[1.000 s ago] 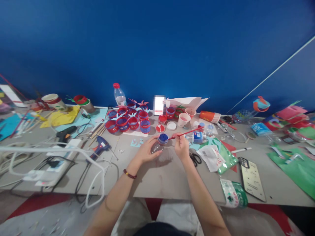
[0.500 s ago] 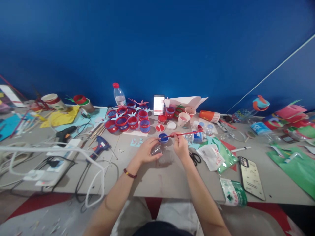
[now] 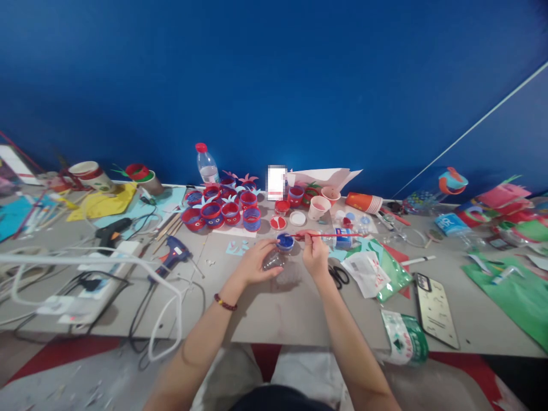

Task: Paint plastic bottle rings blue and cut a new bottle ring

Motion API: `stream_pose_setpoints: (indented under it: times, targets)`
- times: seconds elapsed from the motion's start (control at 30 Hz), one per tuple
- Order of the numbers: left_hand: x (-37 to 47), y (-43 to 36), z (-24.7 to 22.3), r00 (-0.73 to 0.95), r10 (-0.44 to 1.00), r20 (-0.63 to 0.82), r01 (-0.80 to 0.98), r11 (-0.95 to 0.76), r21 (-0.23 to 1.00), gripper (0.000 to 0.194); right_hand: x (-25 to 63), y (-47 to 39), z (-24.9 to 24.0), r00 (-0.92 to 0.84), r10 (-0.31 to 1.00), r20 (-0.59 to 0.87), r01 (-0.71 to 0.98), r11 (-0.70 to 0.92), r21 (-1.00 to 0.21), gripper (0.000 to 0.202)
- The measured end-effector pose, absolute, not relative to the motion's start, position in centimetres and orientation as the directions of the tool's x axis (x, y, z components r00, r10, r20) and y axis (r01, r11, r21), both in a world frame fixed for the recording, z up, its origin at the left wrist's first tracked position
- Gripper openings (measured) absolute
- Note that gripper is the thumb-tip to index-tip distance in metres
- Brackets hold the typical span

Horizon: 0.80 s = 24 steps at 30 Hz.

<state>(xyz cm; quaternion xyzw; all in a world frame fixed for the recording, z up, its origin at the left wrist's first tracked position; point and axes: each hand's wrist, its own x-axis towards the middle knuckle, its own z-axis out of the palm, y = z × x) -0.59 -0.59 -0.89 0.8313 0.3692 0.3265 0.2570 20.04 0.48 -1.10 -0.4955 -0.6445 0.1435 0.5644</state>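
Observation:
My left hand (image 3: 256, 262) is curled around a clear plastic piece (image 3: 273, 261) that looks like part of a bottle. Its fingertips reach the rim of a small pot of blue paint (image 3: 285, 243). A red-handled paintbrush (image 3: 336, 235) is pinched in my right hand (image 3: 314, 255), lying nearly level. The brush tip is at the mouth of the paint pot; whether it touches the paint or the clear piece's edge I cannot tell. Just behind stand an open pot of red paint (image 3: 278, 222) and a white lid (image 3: 298, 218).
Several red and blue decorated cups (image 3: 213, 214) crowd the back left. A glue gun (image 3: 175, 254) and power strip (image 3: 103, 279) with loose cables lie left. To the right are black scissors (image 3: 338, 276), a plastic bottle (image 3: 342, 238), a white packet (image 3: 367, 274) and a phone (image 3: 435, 310).
The paintbrush handle has swung down at its far end, from tilted upward to nearly level. My left hand and the clear piece have hardly moved.

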Motion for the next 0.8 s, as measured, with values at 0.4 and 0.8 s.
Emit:
stream_pose_setpoints:
  times: [0.4,0.8]
  targets:
    - [-0.40,-0.57,-1.39,0.492,0.795,0.356,0.445,-0.581,0.682,0.049,20.12,0.38,-0.85,0.151,0.764,0.627,0.526,0.475,-0.706,0.026]
    - [-0.32,-0.54,-1.45,0.486,0.791,0.371,0.430,-0.586,0.687,0.050,20.05,0.37,-0.82,0.143,0.796,0.588,0.533,0.439,-0.724,0.024]
